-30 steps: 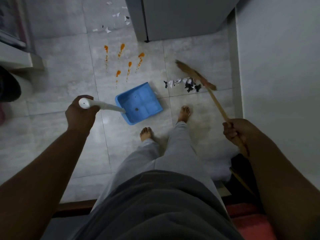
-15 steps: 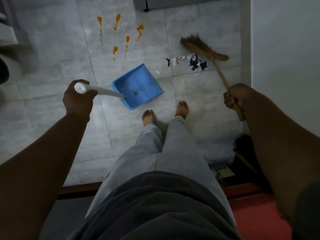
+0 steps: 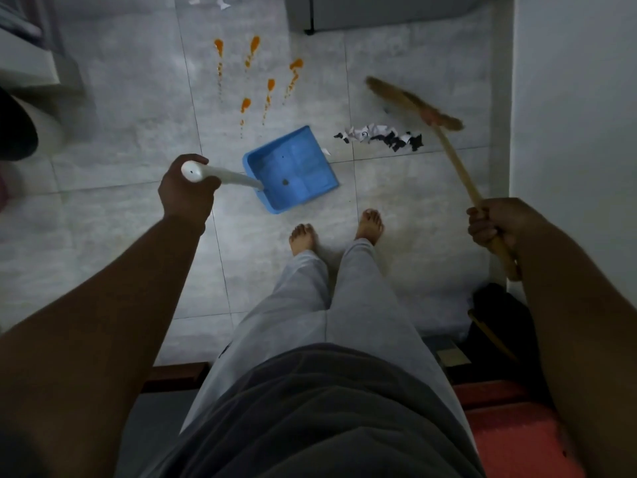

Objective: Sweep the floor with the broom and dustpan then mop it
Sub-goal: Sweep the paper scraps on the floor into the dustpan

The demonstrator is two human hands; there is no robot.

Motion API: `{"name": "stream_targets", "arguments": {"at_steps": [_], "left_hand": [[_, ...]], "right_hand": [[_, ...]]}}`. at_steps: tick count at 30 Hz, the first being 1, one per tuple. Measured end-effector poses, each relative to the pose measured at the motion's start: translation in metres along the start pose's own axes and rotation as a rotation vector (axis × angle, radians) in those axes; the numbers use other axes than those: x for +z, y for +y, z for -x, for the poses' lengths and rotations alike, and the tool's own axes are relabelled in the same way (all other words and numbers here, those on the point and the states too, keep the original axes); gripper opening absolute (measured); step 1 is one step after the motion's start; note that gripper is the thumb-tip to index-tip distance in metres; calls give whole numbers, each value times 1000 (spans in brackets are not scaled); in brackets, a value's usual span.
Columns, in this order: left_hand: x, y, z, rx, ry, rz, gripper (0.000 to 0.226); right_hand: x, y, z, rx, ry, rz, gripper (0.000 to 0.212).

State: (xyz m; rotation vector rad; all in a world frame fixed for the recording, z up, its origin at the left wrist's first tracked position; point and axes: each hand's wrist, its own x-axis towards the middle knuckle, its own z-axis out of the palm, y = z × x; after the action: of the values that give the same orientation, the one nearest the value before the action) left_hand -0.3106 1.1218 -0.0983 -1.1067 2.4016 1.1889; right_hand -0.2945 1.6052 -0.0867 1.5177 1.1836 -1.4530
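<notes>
My left hand (image 3: 188, 189) grips the white handle of a blue dustpan (image 3: 293, 169), whose pan rests on the grey tiled floor (image 3: 113, 215) with its mouth facing up and right. My right hand (image 3: 491, 222) grips the wooden handle of a broom (image 3: 413, 103). The blurred bristle head hangs beyond a small heap of black and white paper scraps (image 3: 381, 136), which lies just right of the dustpan's mouth. One small dark speck sits inside the pan.
Orange liquid streaks (image 3: 262, 81) stain the tiles beyond the dustpan. More paper scraps (image 3: 210, 0) lie at the top edge. A grey cabinet (image 3: 379, 12) stands at the back, a white wall (image 3: 572, 98) on the right. My bare feet (image 3: 337, 231) stand behind the pan; a red mat (image 3: 510, 426) lies bottom right.
The broom head has lifted away from the scrap heap toward the far side. The view shifted, so dustpan and scraps sit a little lower in frame. Both hands keep their grips.
</notes>
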Motion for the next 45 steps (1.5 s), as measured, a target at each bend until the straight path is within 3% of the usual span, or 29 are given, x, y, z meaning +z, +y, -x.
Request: {"name": "stream_targets", "arguments": {"at_steps": [6,10,16,25,31,38,45], "left_hand": [[4,-8,1,54,-26,-6,36],[9,-7,3,80,-28,-35,37],[12,-4,10,113,-35,-100,37],[11,-2,12,112,-20,-99,34],[15,-10,17,88,-4,-107,35],[11,-19,16,105,-28,-109,36],[1,-25,9,80,-39,-106,36]], "right_hand": [[-12,9,-21,102,-9,-393,30],[10,35,-24,140,-42,-450,28],[17,60,4,155,-158,-344,29],[13,15,7,48,-54,-143,31],[50,-5,-9,50,65,238,30],[29,41,36,-39,132,608,30],[-2,31,56,-48,135,425,28]]}}
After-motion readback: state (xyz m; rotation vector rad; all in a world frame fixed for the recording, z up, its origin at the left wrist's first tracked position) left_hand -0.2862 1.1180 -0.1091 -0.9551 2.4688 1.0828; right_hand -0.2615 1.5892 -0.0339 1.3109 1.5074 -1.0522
